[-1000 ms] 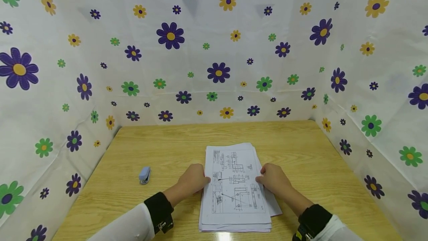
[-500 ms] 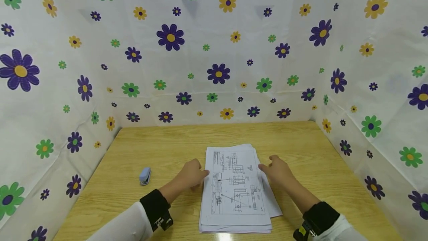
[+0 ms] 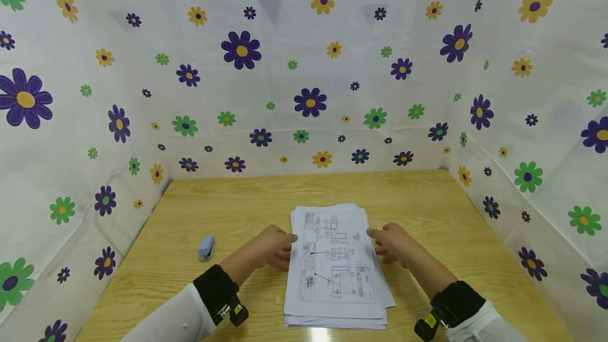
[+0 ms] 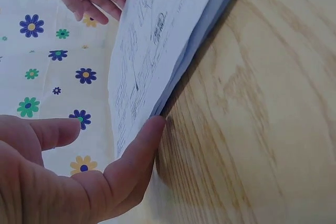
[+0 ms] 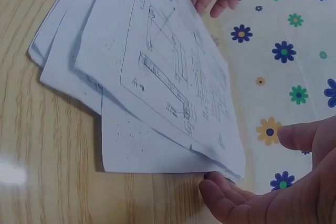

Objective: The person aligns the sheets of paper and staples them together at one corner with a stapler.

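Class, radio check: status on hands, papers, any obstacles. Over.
Left hand, right hand: at opposite sides of paper stack. Edges uneven, lower sheets jutting out. Stapler off left, not in way.

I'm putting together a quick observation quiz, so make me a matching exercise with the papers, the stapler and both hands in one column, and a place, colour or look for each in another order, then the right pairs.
1. Papers
2. Stapler
3. Right hand
4. Left hand

A. At the papers' side away from the stapler
B. At the papers' side nearer the stapler
C. Line drawings on top
D. Light blue

Right pairs: 1-C, 2-D, 3-A, 4-B
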Available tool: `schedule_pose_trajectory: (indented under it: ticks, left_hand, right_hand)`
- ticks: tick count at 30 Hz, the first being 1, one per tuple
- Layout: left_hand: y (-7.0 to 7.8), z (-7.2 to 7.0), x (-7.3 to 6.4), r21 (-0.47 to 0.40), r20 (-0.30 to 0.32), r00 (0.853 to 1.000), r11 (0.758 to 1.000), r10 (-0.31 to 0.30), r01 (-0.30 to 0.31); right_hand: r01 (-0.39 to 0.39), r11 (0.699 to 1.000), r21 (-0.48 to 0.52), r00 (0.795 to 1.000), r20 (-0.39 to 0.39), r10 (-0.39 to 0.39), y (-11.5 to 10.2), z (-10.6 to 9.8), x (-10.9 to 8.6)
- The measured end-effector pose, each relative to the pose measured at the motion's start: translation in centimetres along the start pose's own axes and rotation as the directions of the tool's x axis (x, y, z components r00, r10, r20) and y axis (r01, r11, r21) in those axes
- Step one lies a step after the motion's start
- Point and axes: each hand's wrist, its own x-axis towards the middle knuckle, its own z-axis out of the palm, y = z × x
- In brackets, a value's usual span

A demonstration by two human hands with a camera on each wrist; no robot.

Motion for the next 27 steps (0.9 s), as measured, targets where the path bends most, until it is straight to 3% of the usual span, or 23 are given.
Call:
schedule_pose_trajectory:
  ticks: [6,10,18,27]
  left_hand:
    - [0.0,0.2,0.2,-0.134,0.027,0.998,0.989,-0.053,0.057]
    - [0.0,0.3,0.2,-0.166,0.024,0.997,0.983,-0.074,0.077]
    - [0.2,0.3,0.2,-0.131,-0.014,0.992,0.984,-0.125,0.122]
    - [0.0,1.2,0.4,-0.071,-0.016,0.996,0.993,-0.090,0.089]
  right_hand:
    - [-0.024,0.997,0.075,1.000,0.012,0.023,0.1,0.3,0.5]
    - [-0.032,0.992,0.124,0.999,0.025,0.029,0.3,0.5,0.8]
    - [-0.014,0.990,0.138,1.000,0.028,0.011,0.7,0.9,1.1]
    - [0.065,0.993,0.101,0.998,0.015,-0.067,0.6,1.8,1.1]
